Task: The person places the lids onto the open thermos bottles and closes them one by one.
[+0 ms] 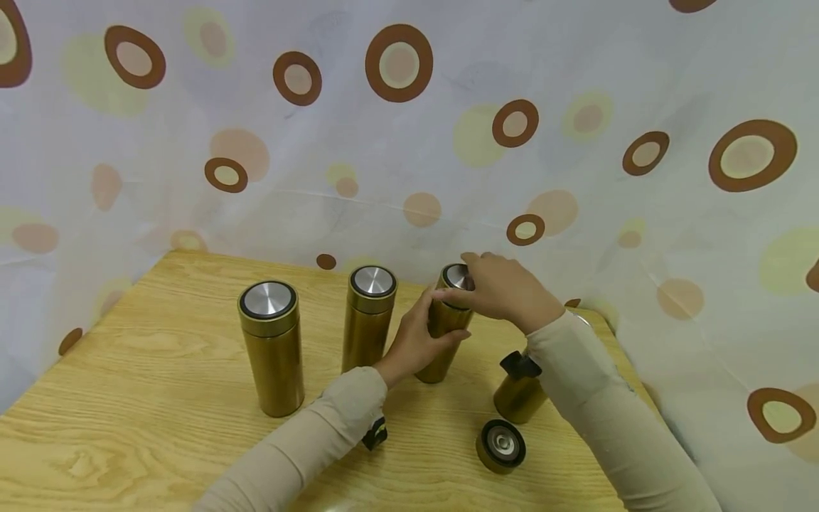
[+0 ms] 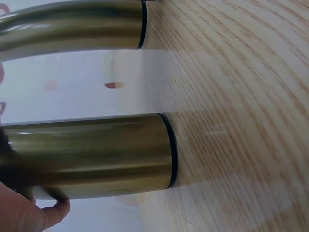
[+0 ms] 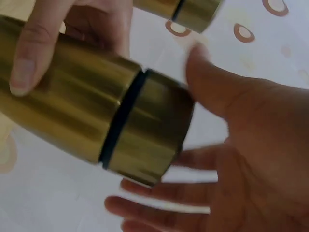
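Note:
My left hand (image 1: 412,345) grips the body of a gold thermos (image 1: 449,321), which stands upright on the table. In the right wrist view the left thumb (image 3: 29,67) lies across that gold body. The thermos's lid (image 3: 152,125) is gold-sided with a silver top, and a dark ring shows between lid and body. Around the lid is my right hand (image 1: 508,288), its thumb beside the top edge and its fingers spread loosely on the far side. The left wrist view shows the thermos base (image 2: 164,152) on the wood.
Two more lidded gold thermoses, one at far left (image 1: 275,355) and one in the middle (image 1: 367,327), stand on the wooden table (image 1: 160,370). A fourth thermos (image 1: 520,398) is partly hidden by my right arm. A loose lid (image 1: 501,446) lies in front of it. Patterned cloth (image 1: 397,156) hangs behind.

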`<state>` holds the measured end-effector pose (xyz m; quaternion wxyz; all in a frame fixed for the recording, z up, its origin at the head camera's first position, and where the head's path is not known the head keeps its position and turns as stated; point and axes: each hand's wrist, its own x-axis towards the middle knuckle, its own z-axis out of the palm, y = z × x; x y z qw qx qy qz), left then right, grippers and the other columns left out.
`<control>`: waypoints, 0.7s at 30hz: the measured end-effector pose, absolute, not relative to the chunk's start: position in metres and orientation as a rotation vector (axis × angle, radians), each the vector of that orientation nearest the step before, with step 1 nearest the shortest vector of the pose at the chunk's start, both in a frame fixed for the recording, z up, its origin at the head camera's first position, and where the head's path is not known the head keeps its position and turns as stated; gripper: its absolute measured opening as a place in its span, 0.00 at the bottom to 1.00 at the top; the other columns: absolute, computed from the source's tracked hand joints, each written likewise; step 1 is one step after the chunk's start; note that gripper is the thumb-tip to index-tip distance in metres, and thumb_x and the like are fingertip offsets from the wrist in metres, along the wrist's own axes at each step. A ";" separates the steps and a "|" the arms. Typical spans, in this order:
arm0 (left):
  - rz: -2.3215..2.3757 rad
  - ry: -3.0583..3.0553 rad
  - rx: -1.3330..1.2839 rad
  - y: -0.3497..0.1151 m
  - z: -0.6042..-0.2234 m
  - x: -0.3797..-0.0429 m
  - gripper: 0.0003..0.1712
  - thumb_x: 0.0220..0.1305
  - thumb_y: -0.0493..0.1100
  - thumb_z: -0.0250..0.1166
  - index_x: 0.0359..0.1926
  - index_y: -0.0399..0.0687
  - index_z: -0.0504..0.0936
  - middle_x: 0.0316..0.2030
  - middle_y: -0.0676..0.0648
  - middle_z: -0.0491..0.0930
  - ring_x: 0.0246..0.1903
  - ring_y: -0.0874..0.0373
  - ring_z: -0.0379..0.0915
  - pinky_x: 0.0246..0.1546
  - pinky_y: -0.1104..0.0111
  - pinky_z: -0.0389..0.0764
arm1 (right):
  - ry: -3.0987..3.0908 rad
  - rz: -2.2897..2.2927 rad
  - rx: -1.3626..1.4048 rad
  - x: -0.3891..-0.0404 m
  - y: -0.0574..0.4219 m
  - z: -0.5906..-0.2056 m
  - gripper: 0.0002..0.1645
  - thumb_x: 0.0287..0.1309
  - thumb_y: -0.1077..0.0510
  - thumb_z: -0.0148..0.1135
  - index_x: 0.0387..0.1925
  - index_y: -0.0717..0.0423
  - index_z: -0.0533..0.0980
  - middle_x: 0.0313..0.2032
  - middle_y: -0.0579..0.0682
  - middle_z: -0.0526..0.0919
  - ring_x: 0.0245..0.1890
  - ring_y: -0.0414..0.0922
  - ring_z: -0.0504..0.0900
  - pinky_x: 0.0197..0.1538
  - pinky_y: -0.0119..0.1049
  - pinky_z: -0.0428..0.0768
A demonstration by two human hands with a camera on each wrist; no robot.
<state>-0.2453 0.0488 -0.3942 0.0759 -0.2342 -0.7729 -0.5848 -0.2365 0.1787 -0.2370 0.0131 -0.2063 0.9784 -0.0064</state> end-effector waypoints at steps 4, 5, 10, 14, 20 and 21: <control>-1.785 -2.305 -0.713 0.049 -0.395 -0.245 0.51 0.58 0.47 0.70 0.74 0.58 0.48 0.66 0.51 0.65 0.63 0.55 0.65 0.62 0.59 0.68 | 2.917 -0.017 -0.878 -0.234 0.187 -0.232 0.47 0.57 0.52 0.68 0.72 0.58 0.55 0.63 0.68 0.66 0.56 0.64 0.72 0.55 0.56 0.74; -1.787 -2.305 -0.711 0.049 -0.394 -0.245 0.51 0.58 0.47 0.70 0.74 0.57 0.49 0.65 0.50 0.66 0.62 0.55 0.66 0.62 0.59 0.69 | 2.898 -0.014 -0.919 -0.234 0.188 -0.231 0.48 0.55 0.57 0.69 0.73 0.55 0.55 0.65 0.68 0.63 0.58 0.66 0.70 0.56 0.57 0.73; -1.788 -2.317 -0.697 0.049 -0.394 -0.245 0.50 0.59 0.47 0.70 0.74 0.52 0.49 0.63 0.48 0.68 0.60 0.53 0.68 0.60 0.57 0.70 | 2.854 0.053 -1.014 -0.232 0.190 -0.223 0.50 0.50 0.75 0.66 0.72 0.48 0.59 0.69 0.64 0.57 0.62 0.69 0.64 0.55 0.58 0.74; -1.786 -2.317 -0.697 0.049 -0.394 -0.246 0.51 0.59 0.48 0.70 0.74 0.51 0.48 0.64 0.47 0.67 0.61 0.52 0.67 0.61 0.56 0.70 | 2.829 0.091 -1.039 -0.234 0.190 -0.220 0.49 0.50 0.77 0.63 0.71 0.46 0.61 0.70 0.62 0.57 0.62 0.67 0.64 0.54 0.58 0.75; -1.787 -2.336 -0.687 0.049 -0.393 -0.245 0.52 0.58 0.51 0.70 0.75 0.52 0.47 0.65 0.48 0.66 0.62 0.53 0.66 0.62 0.57 0.69 | 2.806 0.135 -1.061 -0.236 0.191 -0.220 0.49 0.50 0.79 0.62 0.71 0.48 0.61 0.69 0.59 0.60 0.62 0.65 0.66 0.54 0.56 0.76; -1.787 -2.338 -0.688 0.050 -0.394 -0.245 0.53 0.58 0.52 0.70 0.75 0.52 0.47 0.65 0.48 0.65 0.63 0.53 0.65 0.62 0.57 0.68 | 2.805 0.141 -1.066 -0.236 0.191 -0.220 0.49 0.50 0.79 0.62 0.71 0.48 0.61 0.69 0.59 0.60 0.62 0.64 0.66 0.54 0.56 0.75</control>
